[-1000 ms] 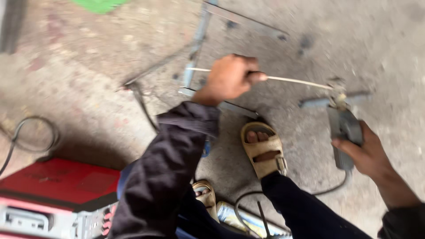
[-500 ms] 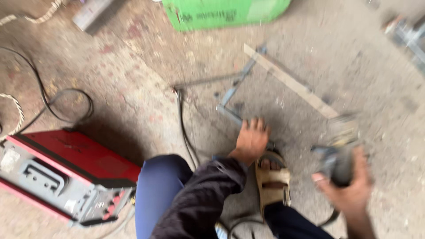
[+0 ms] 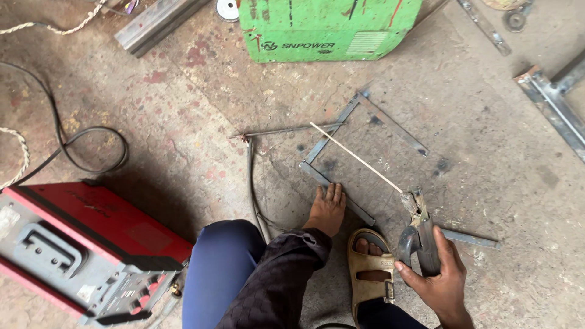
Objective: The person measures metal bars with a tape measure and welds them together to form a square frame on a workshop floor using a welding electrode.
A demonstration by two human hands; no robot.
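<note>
I see the electrode holder (image 3: pixel 420 234) gripped in my right hand (image 3: pixel 440 279), fingers wrapped tight around its grey handle, low and right of centre. A thin pale welding rod (image 3: pixel 356 158) is clamped in its jaws and slants up and left, its far tip over the metal frame (image 3: pixel 365 143) lying flat on the concrete floor (image 3: pixel 487 158). The frame is a rough rectangle of thin steel bars, and its near bar runs just beside my left hand (image 3: pixel 327 210). That hand lies palm down on the floor, fingers together and stretched toward the bar, the fingertips touching or nearly touching it; I cannot tell which. My sandalled foot (image 3: pixel 368 268) sits between the two hands, at the end of that bar. A black cable (image 3: pixel 252 183) runs up from my knee to a thin rod at the frame's left corner. A red welding machine (image 3: pixel 79 244) stands at lower left, a green machine (image 3: pixel 329 27) at the top.
</note>
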